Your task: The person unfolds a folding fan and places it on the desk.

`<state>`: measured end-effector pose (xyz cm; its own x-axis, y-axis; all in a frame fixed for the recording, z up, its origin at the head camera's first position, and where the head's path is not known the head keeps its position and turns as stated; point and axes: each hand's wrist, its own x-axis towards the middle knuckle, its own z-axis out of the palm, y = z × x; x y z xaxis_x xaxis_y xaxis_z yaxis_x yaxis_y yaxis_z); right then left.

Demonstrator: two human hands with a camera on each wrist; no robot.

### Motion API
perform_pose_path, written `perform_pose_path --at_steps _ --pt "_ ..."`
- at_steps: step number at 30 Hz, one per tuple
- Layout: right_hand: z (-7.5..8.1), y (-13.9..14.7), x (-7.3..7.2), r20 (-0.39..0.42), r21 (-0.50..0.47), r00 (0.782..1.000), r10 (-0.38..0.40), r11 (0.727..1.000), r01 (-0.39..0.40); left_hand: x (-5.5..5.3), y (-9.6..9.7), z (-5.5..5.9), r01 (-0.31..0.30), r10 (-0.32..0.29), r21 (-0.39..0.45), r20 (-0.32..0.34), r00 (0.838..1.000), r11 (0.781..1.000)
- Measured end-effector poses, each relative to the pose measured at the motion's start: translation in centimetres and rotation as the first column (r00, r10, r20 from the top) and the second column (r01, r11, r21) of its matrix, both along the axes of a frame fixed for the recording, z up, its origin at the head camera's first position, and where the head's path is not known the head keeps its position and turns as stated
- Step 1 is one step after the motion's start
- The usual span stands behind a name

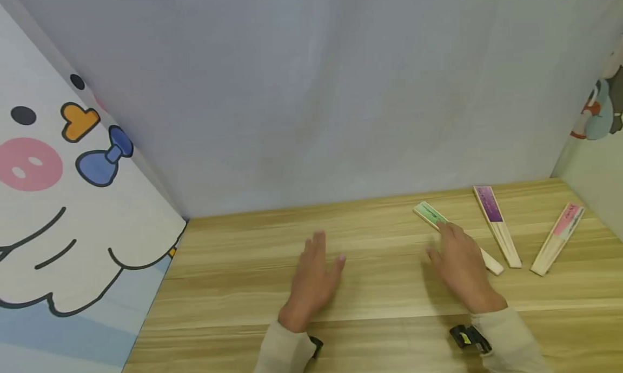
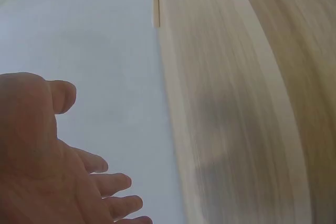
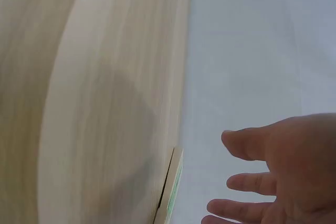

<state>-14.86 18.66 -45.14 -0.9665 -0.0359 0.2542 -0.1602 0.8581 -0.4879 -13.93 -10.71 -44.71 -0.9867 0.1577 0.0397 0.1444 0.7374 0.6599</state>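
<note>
Sleeves foremost, I remotely hold the left hand wide and empty, the right hand loosely spread, ungripping, over the green-labelled fan at four o'clock from centre, best pinched, I judge, by its edges.

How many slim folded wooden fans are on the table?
3: green-ended fan, partly hidden by the right hand; purple-ended fan, in the middle; pink-ended fan, rightmost.

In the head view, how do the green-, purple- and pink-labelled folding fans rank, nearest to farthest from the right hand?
1. Green-labelled fan: partly hidden by the right hand.
2. Purple-labelled fan: middle one, to the hand's right.
3. Pink-labelled fan: farthest right.
</note>
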Motion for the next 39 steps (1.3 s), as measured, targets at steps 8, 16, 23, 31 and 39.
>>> perform_pose_path --at_steps 8,16,23,31,39 --pt "0.0 1.7 -0.7 0.058 -0.054 0.997 -0.044 0.997 0.047 -0.1 1.3 0.1 0.0 -0.005 0.125 0.04 0.999 0.992" --pt "-0.5 3.3 -1.4 0.076 -0.076 0.994 -0.078 0.994 0.084 0.0 2.5 0.6 -0.013 -0.008 0.235 0.086 0.996 0.972" --pt "-0.4 4.4 -1.9 0.119 -0.052 0.99 -0.073 0.995 0.08 0.2 3.4 0.9 -0.039 0.004 0.309 0.112 0.994 0.95" --pt "-0.2 4.8 -2.2 0.222 -0.031 0.97 -0.101 0.993 0.111 0.1 4.3 0.8 -0.042 -0.017 0.42 0.137 0.99 0.907" --pt "-0.7 5.1 -2.4 0.177 -0.05 0.974 -0.139 0.987 0.15 0.1 5.2 0.9 -0.076 -0.022 0.56 0.166 0.986 0.825"
